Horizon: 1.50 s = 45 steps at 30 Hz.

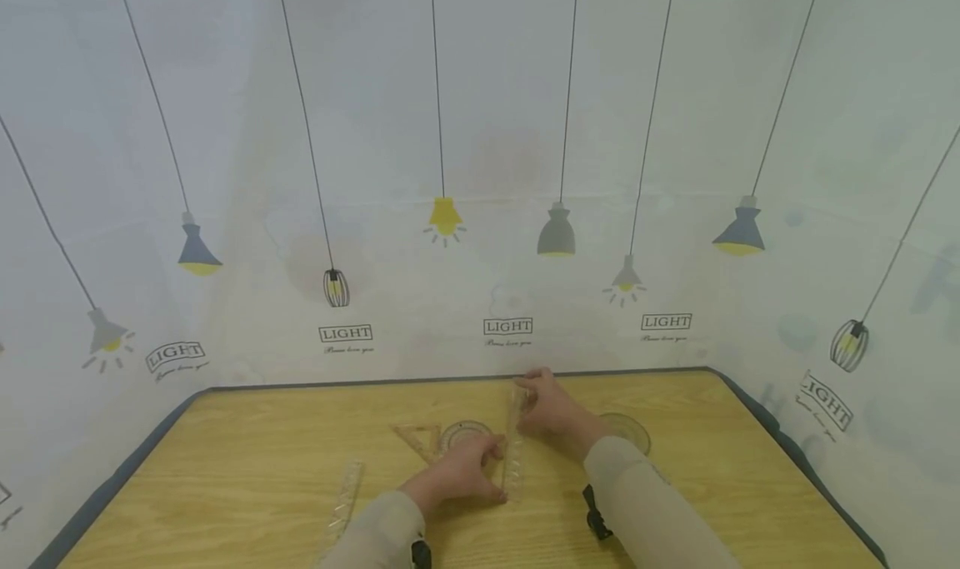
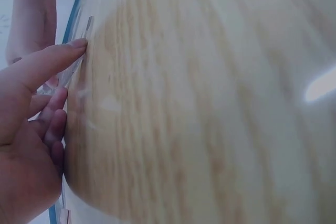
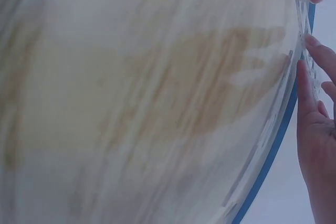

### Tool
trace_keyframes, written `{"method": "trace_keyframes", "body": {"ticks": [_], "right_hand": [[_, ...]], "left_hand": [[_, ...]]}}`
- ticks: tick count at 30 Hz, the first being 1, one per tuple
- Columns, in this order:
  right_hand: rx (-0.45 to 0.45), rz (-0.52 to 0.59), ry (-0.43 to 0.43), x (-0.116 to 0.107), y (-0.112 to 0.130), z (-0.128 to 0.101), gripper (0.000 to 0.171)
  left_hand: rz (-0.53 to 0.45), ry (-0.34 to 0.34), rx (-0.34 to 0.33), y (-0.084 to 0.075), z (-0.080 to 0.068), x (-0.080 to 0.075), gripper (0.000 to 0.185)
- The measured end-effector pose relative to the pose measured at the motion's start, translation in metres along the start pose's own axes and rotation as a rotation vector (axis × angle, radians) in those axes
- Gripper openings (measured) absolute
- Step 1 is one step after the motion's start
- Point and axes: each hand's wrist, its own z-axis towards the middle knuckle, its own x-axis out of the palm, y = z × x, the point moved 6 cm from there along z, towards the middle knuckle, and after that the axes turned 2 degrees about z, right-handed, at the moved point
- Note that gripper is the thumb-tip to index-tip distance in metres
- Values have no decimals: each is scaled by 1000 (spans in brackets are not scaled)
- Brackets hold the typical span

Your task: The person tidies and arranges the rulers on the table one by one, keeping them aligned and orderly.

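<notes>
A clear plastic ruler (image 1: 513,456) runs away from me over the table, between both hands. My left hand (image 1: 467,469) holds it from the left, thumb toward the near end and curved fingers farther up. From the right, my right hand (image 1: 553,409) holds its far part with thumb and fingers spread along it. In the left wrist view, the left thumb (image 2: 58,59) reaches to the ruler (image 2: 88,24). The right wrist view has the right hand's fingertips at the ruler (image 3: 303,9). A clear round protractor (image 1: 465,426) is partly hidden behind the left hand.
A triangular set square (image 1: 420,439) lies left of that protractor. Another protractor (image 1: 628,431) lies beyond the right forearm. A second clear ruler (image 1: 347,494) rests beside the left sleeve. The glossy wood-grain table (image 1: 247,469) meets a printed cloth wall (image 1: 420,302) at its dark rim.
</notes>
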Motion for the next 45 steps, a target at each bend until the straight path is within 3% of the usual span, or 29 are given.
{"method": "trace_keyframes", "body": {"ticks": [9, 17, 26, 32, 45], "right_hand": [[-23, 105, -43, -8, 5, -4, 81], [-47, 114, -46, -10, 14, -10, 75], [-76, 155, -15, -11, 24, -18, 74], [-102, 119, -17, -11, 31, -25, 76], [-229, 159, 10, -2, 58, -41, 77]], "left_hand": [[-109, 16, -22, -1, -4, 0, 85], [-212, 1, -41, -4, -9, 0, 85], [-393, 19, -2, -12, -20, -2, 85], [-428, 10, 10, -18, -28, -5, 83], [-512, -37, -68, -18, -56, -15, 98]]}}
